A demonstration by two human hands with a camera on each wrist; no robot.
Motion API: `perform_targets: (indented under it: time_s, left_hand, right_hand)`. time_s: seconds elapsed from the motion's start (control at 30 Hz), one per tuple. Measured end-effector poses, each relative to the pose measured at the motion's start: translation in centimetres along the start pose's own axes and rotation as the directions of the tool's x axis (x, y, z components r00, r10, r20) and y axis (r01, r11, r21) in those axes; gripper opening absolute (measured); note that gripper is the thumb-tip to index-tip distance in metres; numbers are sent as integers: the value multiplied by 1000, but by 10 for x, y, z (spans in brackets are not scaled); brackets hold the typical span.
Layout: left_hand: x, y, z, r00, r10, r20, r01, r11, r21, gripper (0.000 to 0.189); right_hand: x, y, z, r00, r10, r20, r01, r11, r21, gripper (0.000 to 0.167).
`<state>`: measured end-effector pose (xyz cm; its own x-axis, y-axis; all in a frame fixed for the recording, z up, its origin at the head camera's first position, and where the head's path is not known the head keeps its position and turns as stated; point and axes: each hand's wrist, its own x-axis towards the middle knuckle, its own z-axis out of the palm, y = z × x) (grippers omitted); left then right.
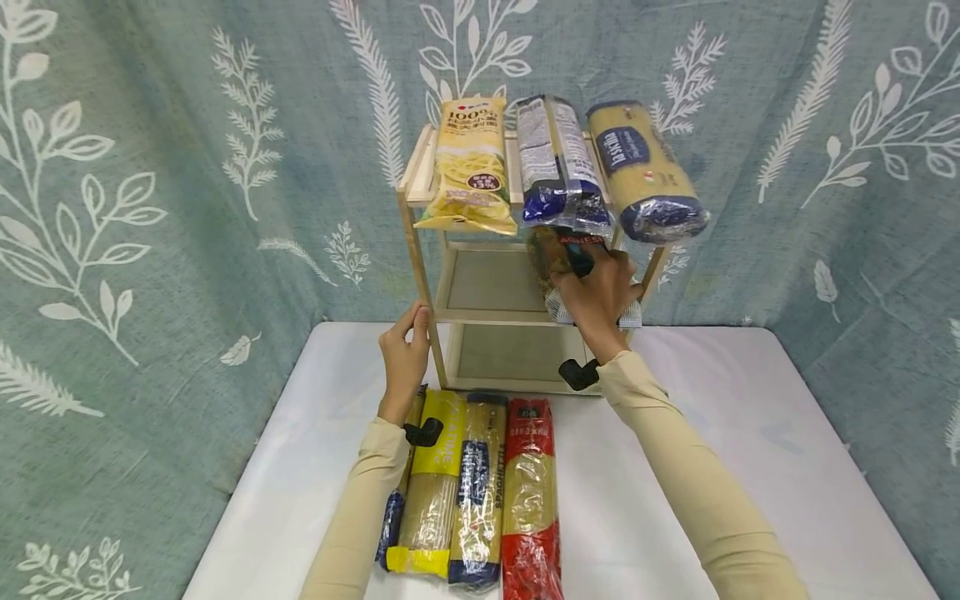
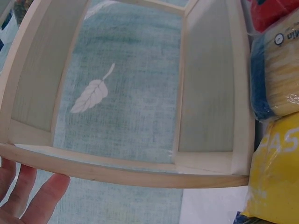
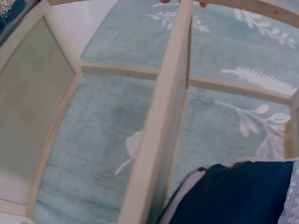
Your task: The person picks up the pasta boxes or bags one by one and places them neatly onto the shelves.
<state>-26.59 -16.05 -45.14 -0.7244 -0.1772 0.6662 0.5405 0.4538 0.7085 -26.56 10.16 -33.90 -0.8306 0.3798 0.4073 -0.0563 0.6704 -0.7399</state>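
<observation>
A person works at a wooden rack (image 1: 495,317) standing on a white table (image 1: 622,517). The left hand (image 1: 405,346) pinches the rack's front left post (image 1: 420,267) between thumb and fingers — a narrow hold. The right hand (image 1: 600,292) grips a dark-labelled pasta bag (image 1: 542,260), fingers curled upon it, at the right end of the middle shelf; whether the bag bears its weight on the board I cannot tell. Above, side by side, lie a yellow noodle packet (image 1: 472,162), a blue-and-white packet (image 1: 561,162) and a gold-and-blue packet (image 1: 645,167). On the table before the rack — left to right — lie a partly covered dark blue packet (image 1: 392,521), a yellow-ended packet (image 1: 429,500), a blue-ended spaghetti packet (image 1: 477,492) and a red-ended packet (image 1: 531,500).
</observation>
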Motion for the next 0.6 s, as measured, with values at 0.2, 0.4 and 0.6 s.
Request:
perform_targets:
  time_s: [0.2, 0.4, 0.6]
  left_hand:
    - [-1, 0, -1, 1000, -23, 16, 23, 1000, -13, 32]
    - [0, 2, -1, 998, -59, 17, 59, 998, -22, 34]
    - [0, 2, -2, 998, -53, 17, 54, 998, -33, 31]
  right_hand:
    - [9, 5, 15, 999, 23, -23, -26, 993, -117, 55]
    - [16, 11, 24, 999, 32, 36, -22, 967, -255, 64]
    - [13, 13, 24, 994, 26, 105, 12, 940, -342, 71]
